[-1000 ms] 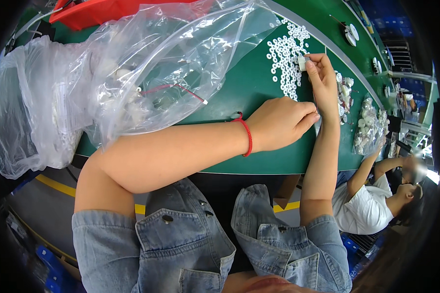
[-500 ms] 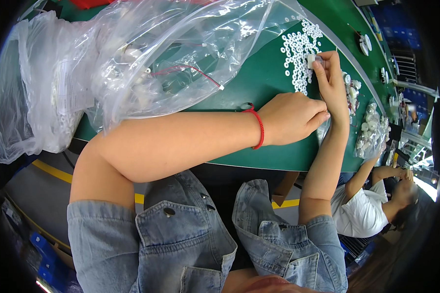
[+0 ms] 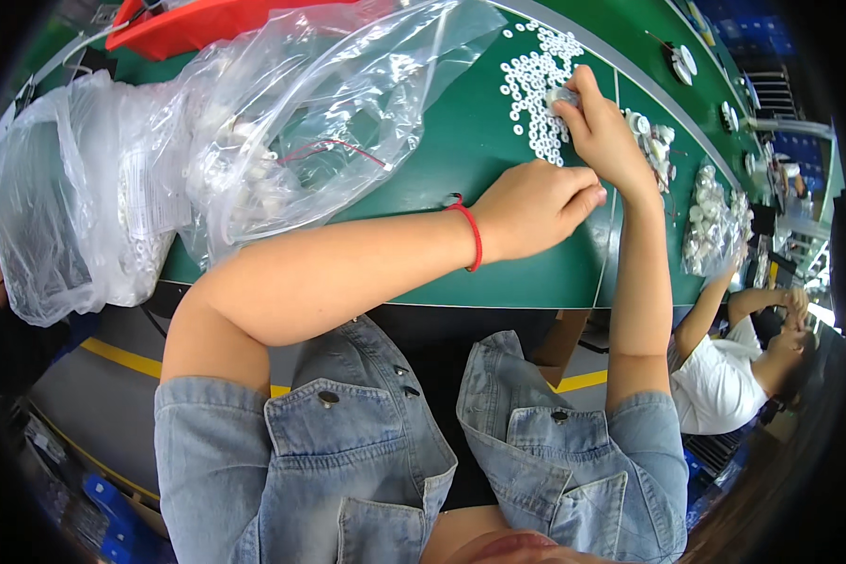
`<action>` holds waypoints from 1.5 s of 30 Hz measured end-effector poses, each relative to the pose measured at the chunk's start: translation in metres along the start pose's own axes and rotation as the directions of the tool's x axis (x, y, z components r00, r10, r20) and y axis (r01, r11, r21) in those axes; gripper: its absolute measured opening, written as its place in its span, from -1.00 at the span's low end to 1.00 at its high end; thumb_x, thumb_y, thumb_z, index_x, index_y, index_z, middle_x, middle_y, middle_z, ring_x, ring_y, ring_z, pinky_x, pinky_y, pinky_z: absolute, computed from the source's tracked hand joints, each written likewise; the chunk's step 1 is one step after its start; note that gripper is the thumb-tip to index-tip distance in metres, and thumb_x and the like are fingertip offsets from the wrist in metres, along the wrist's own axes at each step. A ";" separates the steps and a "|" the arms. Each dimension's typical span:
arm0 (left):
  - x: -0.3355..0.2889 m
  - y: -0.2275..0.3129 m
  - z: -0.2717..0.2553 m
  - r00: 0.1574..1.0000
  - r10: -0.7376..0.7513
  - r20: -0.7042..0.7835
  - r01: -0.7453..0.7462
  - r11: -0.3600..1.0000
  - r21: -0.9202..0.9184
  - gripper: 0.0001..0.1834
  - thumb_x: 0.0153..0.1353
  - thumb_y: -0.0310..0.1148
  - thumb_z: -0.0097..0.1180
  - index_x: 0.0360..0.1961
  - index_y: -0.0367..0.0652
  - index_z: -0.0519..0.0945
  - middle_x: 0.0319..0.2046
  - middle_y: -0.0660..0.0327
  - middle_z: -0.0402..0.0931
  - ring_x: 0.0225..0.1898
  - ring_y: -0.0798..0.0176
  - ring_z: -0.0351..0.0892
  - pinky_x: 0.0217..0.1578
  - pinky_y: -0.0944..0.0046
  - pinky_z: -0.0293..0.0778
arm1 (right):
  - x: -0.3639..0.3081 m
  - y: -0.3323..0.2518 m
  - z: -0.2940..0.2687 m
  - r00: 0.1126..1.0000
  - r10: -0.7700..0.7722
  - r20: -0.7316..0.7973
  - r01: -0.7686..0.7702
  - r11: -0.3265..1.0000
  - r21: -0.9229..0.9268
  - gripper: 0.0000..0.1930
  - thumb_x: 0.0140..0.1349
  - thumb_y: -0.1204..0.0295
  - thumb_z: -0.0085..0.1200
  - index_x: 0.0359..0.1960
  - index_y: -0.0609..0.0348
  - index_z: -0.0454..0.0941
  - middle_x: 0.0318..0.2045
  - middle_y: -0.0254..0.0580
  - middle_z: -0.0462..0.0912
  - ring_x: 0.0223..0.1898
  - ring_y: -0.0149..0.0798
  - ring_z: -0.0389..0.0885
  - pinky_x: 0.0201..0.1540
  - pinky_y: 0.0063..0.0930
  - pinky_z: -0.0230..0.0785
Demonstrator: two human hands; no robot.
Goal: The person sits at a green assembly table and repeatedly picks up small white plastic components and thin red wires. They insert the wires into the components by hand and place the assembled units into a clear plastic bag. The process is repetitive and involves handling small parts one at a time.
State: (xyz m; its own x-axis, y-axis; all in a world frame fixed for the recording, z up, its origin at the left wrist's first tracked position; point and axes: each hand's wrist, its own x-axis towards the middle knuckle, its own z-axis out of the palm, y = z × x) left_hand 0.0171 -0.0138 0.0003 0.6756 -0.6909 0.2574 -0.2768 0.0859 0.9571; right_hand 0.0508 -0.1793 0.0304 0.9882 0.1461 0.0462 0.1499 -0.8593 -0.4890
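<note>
Many small white rings (image 3: 526,83) lie spread on the green table at the upper right. At their right edge my right hand (image 3: 609,141) is closed, thumb and fingers pinching a small translucent whitish part (image 3: 562,97). The fingers partly cover this part, so its full shape is hidden. Nearer to me and to the left, my left hand (image 3: 536,214) is closed, its thumb against the curled forefinger. Whatever it may hold is hidden. A red cord bracelet circles that wrist.
Large clear plastic bags (image 3: 348,122) with white parts and red wires cover the table's left side. Behind them stands a red bin (image 3: 174,30). White parts (image 3: 656,146) and a filled bag (image 3: 710,226) lie to the right. A person in white (image 3: 724,381) sits beyond.
The whole view has shifted, bringing more of the red bin into sight. My right fingers have closed further over the small part, hiding its white end. My left hand keeps its pinch.
</note>
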 end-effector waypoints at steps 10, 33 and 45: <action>-0.001 0.009 -0.012 0.990 -0.053 0.128 0.063 0.995 -0.074 -0.62 0.43 -0.22 -0.20 -0.23 -0.24 0.61 -0.69 0.21 0.49 -0.60 0.34 0.52 -0.50 0.29 0.42 | -0.043 0.009 -0.012 0.949 0.313 -0.030 -0.087 0.354 0.931 -0.85 0.46 0.31 -0.20 -0.14 0.10 0.31 -0.56 -0.42 0.28 -0.65 -0.55 0.09 -0.62 -0.66 -0.09; -0.003 0.000 -0.009 0.983 0.011 0.185 -0.039 0.989 0.145 -0.69 0.27 -0.14 -0.04 -0.36 -0.09 0.65 -0.55 0.05 0.58 -0.47 -0.07 0.58 -0.40 0.01 0.45 | -0.062 0.021 -0.060 0.606 0.036 -0.794 -0.306 0.932 -0.192 -0.84 0.25 0.46 0.05 -0.19 0.27 0.49 -0.32 -0.04 0.51 -0.21 -0.10 0.45 -0.10 -0.29 0.29; 0.009 -0.027 -0.002 0.975 0.021 0.222 -0.056 0.987 0.153 -0.72 0.29 -0.16 -0.03 -0.32 -0.15 0.57 -0.46 0.08 0.57 -0.38 0.03 0.58 -0.31 0.09 0.45 | 0.053 -0.203 0.073 0.822 -0.513 0.248 0.542 0.838 -0.061 -0.77 0.01 0.56 0.04 -0.25 0.30 0.53 -0.36 0.07 0.56 -0.22 0.16 0.54 -0.16 -0.07 0.43</action>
State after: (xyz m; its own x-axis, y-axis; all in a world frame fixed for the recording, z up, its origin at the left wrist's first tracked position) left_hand 0.0319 -0.0208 -0.0233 0.5009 -0.8310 0.2419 -0.4155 0.0142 0.9095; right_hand 0.0700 0.0390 0.0683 0.7272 0.6825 0.0734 0.6632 -0.6709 -0.3318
